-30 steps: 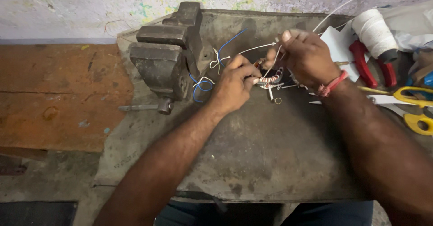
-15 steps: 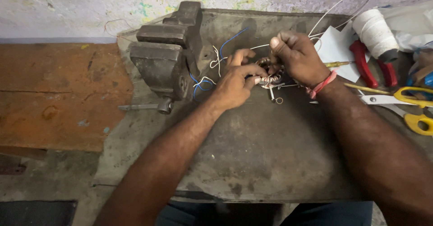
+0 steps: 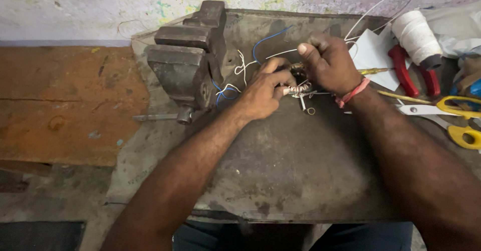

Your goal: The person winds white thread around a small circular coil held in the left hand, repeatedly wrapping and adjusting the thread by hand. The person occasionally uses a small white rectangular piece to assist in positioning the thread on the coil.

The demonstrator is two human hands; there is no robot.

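The left hand (image 3: 263, 93) pinches one end of a small wire coil (image 3: 296, 89); the right hand (image 3: 328, 63) is closed over its other end, above the metal bench (image 3: 300, 176). One vise (image 3: 188, 63) stands left of the hands. To the right lie one white thread spool (image 3: 416, 38), one red-handled pliers (image 3: 413, 73) and one yellow-handled scissors (image 3: 451, 115).

No labels, signs or screens in view. Only pkg-like item: crumpled clear plastic bag (image 3: 453, 23) at top right corner of bench, just behind white thread spool (image 3: 415, 37); contents can't be made out.
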